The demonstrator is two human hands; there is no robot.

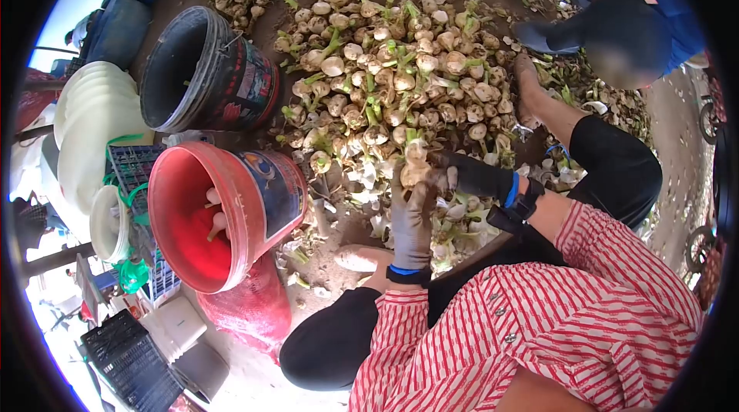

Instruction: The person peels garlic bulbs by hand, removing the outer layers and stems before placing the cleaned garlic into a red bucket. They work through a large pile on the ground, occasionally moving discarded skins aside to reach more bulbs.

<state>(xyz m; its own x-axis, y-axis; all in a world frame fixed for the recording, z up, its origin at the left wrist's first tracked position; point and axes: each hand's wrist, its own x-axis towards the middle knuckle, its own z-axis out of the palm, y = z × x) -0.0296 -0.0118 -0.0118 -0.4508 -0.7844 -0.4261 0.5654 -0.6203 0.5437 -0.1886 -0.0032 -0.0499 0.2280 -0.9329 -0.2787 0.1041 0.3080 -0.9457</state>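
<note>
A pale round bulb [416,169] with a short green stem is held upright in the fingertips of my left hand [412,223], which wears a grey glove. From the right, my right hand [471,175], in a dark glove, reaches to the same bulb with its fingers bent closed beside it; whatever lies between them is too small to make out. Just beyond both hands spreads a large heap of bulbs [404,81] with green stems. Loose peelings [454,231] lie below my hands.
A red bucket [165,212] with a few bulbs inside stands at the left, with a black bucket [158,77] behind it. A red mesh sack [250,304] and a black crate [131,358] are lower left. A co-worker [627,35] bends over bulbs at the upper right.
</note>
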